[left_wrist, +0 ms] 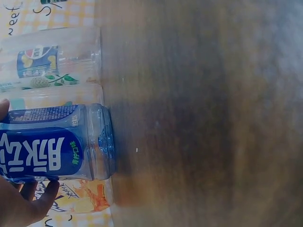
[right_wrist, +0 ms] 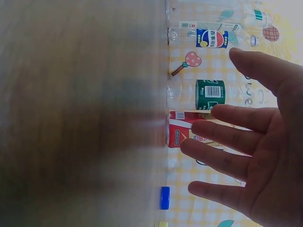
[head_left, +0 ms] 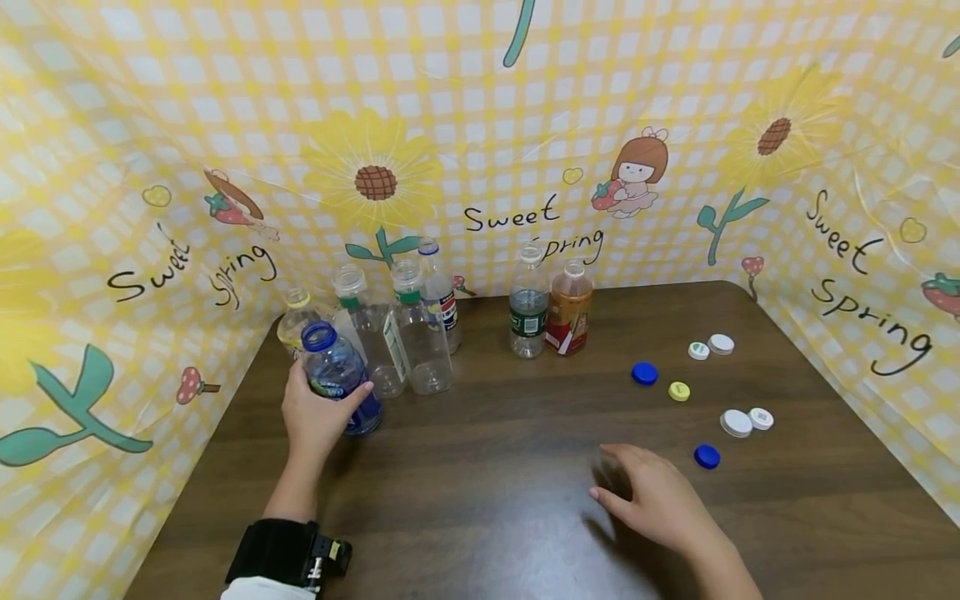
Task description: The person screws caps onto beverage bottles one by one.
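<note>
My left hand (head_left: 318, 417) grips a blue plastic bottle (head_left: 333, 367) with its cap off. The bottle leans a little, and its blue label (left_wrist: 42, 146) with white characters shows in the left wrist view. Behind it, partly hidden, stands an uncapped bottle (head_left: 297, 312) with a yellow neck ring. Just to the right are two clear bottles with green neck rings, the nearer one (head_left: 423, 342) overlapping the other (head_left: 371, 333). My right hand (head_left: 660, 500) is held over the table with its fingers spread, holding nothing. Closest to it lies a blue cap (head_left: 707, 456).
Farther back stand a clear bottle (head_left: 447, 312) with a blue label, a green-labelled bottle (head_left: 528, 312) and a red-brown bottle (head_left: 570, 312). On the right lie another blue cap (head_left: 644, 372), a yellow cap (head_left: 679, 391) and several white caps (head_left: 736, 423). A patterned cloth (head_left: 480, 150) surrounds the table.
</note>
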Tool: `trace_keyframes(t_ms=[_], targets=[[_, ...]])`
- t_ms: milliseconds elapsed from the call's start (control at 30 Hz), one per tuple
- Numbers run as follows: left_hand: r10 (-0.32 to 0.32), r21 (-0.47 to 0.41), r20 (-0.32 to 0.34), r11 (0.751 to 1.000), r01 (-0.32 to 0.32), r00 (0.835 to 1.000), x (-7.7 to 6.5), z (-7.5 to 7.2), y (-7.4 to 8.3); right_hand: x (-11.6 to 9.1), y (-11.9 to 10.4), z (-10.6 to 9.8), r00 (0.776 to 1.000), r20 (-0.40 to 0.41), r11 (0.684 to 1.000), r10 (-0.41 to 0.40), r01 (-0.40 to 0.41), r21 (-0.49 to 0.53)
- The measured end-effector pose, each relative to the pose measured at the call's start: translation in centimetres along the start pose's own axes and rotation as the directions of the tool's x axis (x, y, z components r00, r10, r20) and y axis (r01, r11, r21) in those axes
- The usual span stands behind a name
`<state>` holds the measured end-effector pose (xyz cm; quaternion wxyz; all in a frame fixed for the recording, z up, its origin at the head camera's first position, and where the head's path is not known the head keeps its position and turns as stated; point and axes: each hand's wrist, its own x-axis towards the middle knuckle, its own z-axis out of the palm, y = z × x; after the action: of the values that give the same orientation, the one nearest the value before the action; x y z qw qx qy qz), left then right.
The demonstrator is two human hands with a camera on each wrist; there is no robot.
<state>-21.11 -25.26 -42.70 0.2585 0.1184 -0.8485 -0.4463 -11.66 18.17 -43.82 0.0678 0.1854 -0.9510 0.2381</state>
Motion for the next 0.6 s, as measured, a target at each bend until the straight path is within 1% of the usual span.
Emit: trace_keyframes(t_ms=[67,133,367,600], targets=[[0.005,0.001,-0.005,1.000,-0.005,1.000,0.0,-0.1,0.1,0.1,0.0,0.0,1.000,0.021,1.000,0.006,-0.006,0.006],[0.012,0.001,-0.008,1.000,-0.012,1.000,0.0,-0.2,0.2,0.2,0.1,-0.1,1.000,0.029,1.000,-0.005,0.004,0.012],[0.029,0.026,-0.007,0.999,-0.029,1.000,-0.1,-0.4,0.8,0.5,0.3,-0.4,0.999,0.020,1.000,-0.028,0.028,0.002],[0.036,0.013,-0.039,0.999,-0.035,0.999,-0.6,-0.8,1.1,0.7,0.6,-0.9,0.999,0.030,0.999,-0.036,0.036,-0.014]])
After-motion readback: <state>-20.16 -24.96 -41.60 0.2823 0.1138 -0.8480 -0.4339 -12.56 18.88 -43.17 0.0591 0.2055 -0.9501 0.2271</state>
